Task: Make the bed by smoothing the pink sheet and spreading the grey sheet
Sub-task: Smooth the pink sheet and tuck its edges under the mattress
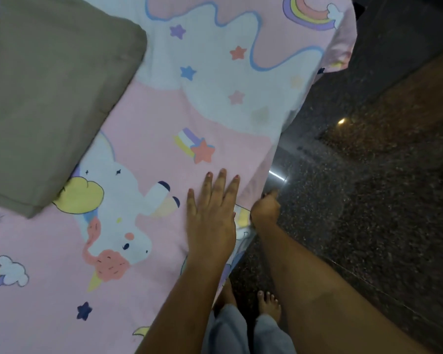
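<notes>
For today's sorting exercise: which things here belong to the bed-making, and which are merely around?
Job: pink sheet; folded grey sheet; left hand, flat on the pink sheet; right hand, gripping its edge.
Just there: floor; feet.

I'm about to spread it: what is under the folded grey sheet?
The folded grey sheet lies on the pink sheet, covering part of its unicorn print. Whether anything else lies beneath is hidden.

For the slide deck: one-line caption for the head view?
Left hand presses flat on the pink sheet; right hand grips its edge; folded grey sheet lies unspread.
</notes>
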`<state>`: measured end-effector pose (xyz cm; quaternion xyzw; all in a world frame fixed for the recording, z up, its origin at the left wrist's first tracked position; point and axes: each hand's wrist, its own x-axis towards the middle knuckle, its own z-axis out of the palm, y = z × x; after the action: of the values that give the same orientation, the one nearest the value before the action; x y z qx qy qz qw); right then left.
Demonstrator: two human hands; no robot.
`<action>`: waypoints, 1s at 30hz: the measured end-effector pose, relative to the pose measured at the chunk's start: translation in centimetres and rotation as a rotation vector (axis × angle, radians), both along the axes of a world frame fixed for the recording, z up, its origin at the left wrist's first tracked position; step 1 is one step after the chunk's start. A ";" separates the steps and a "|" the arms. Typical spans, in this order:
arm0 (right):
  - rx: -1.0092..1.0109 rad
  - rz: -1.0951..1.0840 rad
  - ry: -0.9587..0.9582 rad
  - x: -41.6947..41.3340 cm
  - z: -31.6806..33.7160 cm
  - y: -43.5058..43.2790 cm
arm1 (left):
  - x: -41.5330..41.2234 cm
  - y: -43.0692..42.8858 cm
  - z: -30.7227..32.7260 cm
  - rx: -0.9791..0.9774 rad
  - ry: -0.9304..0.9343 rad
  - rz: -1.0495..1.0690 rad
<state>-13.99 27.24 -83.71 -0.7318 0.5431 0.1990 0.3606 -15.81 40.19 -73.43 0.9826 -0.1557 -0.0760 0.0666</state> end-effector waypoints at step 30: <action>0.511 -0.609 -0.364 20.0 1.1 -14.5 | 19.2 -14.9 0.8 -0.007 0.154 -0.092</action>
<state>6.03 12.79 -82.59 -0.4486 0.5949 0.0792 0.6622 3.39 25.34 -72.58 0.9654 -0.1952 -0.1538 0.0785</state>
